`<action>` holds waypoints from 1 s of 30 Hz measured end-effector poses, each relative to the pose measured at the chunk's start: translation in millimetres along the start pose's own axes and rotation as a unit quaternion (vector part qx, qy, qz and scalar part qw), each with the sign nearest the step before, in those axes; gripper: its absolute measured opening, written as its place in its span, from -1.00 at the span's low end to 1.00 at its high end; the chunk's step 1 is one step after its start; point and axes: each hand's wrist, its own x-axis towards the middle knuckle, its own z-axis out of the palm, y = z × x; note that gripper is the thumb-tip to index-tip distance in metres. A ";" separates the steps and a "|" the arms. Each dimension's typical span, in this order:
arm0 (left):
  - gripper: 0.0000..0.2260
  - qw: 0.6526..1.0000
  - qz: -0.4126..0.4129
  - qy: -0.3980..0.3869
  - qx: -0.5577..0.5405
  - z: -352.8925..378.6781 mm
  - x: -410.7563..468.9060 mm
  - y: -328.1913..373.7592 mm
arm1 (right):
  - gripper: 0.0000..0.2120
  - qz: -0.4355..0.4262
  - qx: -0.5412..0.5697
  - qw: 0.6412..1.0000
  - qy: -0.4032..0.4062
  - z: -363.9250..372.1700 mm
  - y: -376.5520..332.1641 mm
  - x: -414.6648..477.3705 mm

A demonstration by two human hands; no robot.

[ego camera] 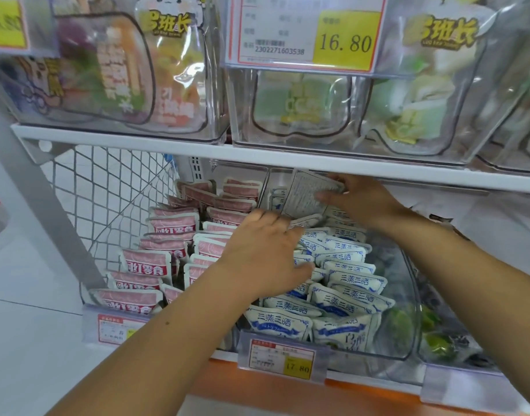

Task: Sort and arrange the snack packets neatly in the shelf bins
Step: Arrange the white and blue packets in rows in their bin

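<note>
Head view: the blue packets point(344, 283) are small white pouches with blue printing. They stand in overlapping rows, front faces toward the camera, inside a clear bin point(404, 340) on the lower shelf. The rows run from the front of the bin back under the shelf board point(257, 157) above. The front rows lean at slightly different angles.

Just left of them, pink packets point(155, 259) of the same size stand in similar rows, beside a white wire mesh point(107, 190). Green packets point(437, 334) show blurred through the clear wall on the right. A price tag point(283, 358) with a yellow corner hangs at the front of the bin.

The left hand point(266, 250) lies palm down on the blue packets at the left side of the bin. Its fingers are nearly straight and together, its thumb is stretched along the rows, and it grips nothing.

The right hand point(359, 196) reaches to the back of the bin, just under the shelf board. There it pinches one packet point(310, 195) by its right edge between thumb and curled fingers. This packet is tilted, with its grey printed back toward the camera, and it is raised above the rear rows.

On the shelf above, clear upper bins point(137, 70) hold larger, blurred pouches. A big tag point(305, 31) there reads 16.80.
</note>
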 end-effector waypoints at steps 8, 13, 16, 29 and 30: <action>-0.30 0.947 -0.058 0.157 -0.275 -7.2 -16.3 -1.3 | -0.77 0.062 0.266 0.959 0.078 -14.6 -0.1 -36.3; -0.28 0.931 -0.023 0.183 -0.314 -4.2 -29.7 0.4 | -0.59 0.072 0.456 0.887 -0.025 -20.5 -3.4 -51.6; -0.50 0.889 -0.043 0.205 -0.408 -8.9 -37.1 3.8 | -0.65 0.116 0.467 0.866 -0.134 -13.7 -13.3 -66.7; -0.85 0.819 -0.104 0.105 -0.554 -27.2 -45.1 -3.9 | -0.64 -0.034 0.342 0.922 -0.178 0.8 -25.8 -86.4; -0.86 0.819 -0.109 0.121 -0.550 -27.1 -45.0 -2.3 | -0.59 -0.009 0.373 0.908 -0.193 0.0 -26.1 -85.1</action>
